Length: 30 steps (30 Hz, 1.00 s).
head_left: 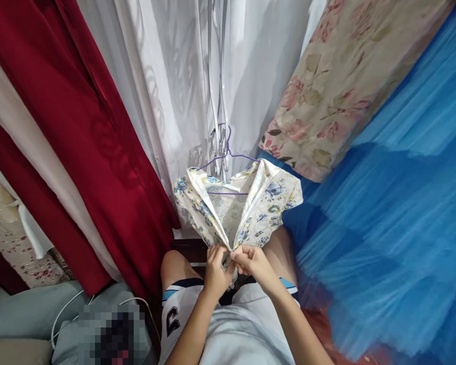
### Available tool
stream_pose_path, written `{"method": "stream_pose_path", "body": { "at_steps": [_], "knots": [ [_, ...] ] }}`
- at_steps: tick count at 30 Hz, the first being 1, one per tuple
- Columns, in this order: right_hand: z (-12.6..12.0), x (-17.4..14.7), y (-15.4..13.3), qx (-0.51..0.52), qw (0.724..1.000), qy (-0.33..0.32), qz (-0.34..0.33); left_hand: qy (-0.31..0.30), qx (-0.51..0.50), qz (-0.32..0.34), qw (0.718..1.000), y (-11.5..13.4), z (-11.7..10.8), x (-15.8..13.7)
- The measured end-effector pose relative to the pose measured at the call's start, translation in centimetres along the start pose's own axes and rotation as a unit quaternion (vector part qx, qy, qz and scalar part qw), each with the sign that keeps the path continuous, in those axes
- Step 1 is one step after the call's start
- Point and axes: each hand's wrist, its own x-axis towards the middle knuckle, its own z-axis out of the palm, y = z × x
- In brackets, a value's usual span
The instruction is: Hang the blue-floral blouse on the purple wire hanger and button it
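Note:
A cream dress with blue and yellow flowers [268, 203] hangs on a thin purple hanger [228, 152] in front of me. Its front opening is spread in a V, and the two edges meet low down at my fingers. My left hand [217, 268] is closed on the fabric just left of that meeting point. With fingers pinched, my right hand [251, 261] grips the bottom of the opening, perhaps at a zipper, but the small part there is hidden. The dress's lower part drops out of sight behind my hands.
White curtain-like cloth [175, 76] with hanging ribbons lies behind the hanger. Red cloth [110, 152] hangs at left; floral fabric [311, 106] and blue tulle [383, 228] are at right. Grey cushions [26, 309] with a white cable sit lower left, beside a blurred-out patch.

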Motion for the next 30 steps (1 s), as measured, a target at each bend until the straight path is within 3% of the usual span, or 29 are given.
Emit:
{"method": "stream_pose_path", "body": {
  "at_steps": [4,7,16,19,21,24,26,28,30],
  "knots": [
    [-0.9,-0.4,-0.7,-0.010,0.999,-0.034,0.011,-0.046,0.021,0.005,0.999,-0.3,1.5,-0.2],
    [-1.9,0.9,-2.1,0.003,1.000,0.009,-0.014,-0.100,0.067,0.024,0.992,0.4,1.2,-0.1],
    [-2.6,10.1,-14.6,0.075,0.973,0.124,-0.180,-0.265,0.264,0.045,0.926,3.3,0.7,1.6],
    [-2.4,11.1,-16.5,0.086,0.963,0.151,-0.207,-0.294,0.264,0.052,0.917,3.4,0.3,2.0],
    [-2.2,10.9,-16.4,0.087,0.961,0.147,-0.218,-0.314,0.212,0.073,0.922,3.9,-0.6,2.9],
    [-2.1,9.6,-15.5,0.079,0.965,0.133,-0.212,-0.255,0.098,0.127,0.954,6.0,-3.0,6.1],
    [-2.1,8.6,-15.1,0.067,0.967,0.125,-0.211,-0.119,0.052,0.138,0.982,7.8,-4.9,9.3],
    [-2.1,7.9,-15.0,0.048,0.966,0.123,-0.223,-0.001,0.038,0.147,0.988,9.5,-6.4,12.8],
    [-2.2,7.6,-15.1,0.026,0.963,0.117,-0.240,0.007,0.060,0.193,0.979,10.6,-7.0,15.9]
  ]
}}
